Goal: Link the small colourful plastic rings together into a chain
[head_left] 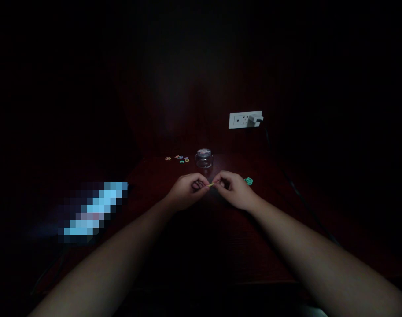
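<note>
Between my two hands, over the dark red table, is a small yellow hair tie (210, 185). My left hand (191, 189) pinches one end of it between thumb and forefinger. From the other side my right hand (233, 188) pinches the opposite end, with its other fingers curled. Just beyond them stands a small clear jar (204, 159), upright and with its lid on. Several coloured hair ties (182, 161) lie loose to the left of the jar. Green hair ties (249, 181) rest close by my right hand, partly hidden behind it.
A lit screen (98, 211), blurred into blocks, is at the left beside my forearm. On the back wall is a white socket plate (245, 119) with a plug in it. A dark cable (296, 189) runs along the table's right side. The room is very dark.
</note>
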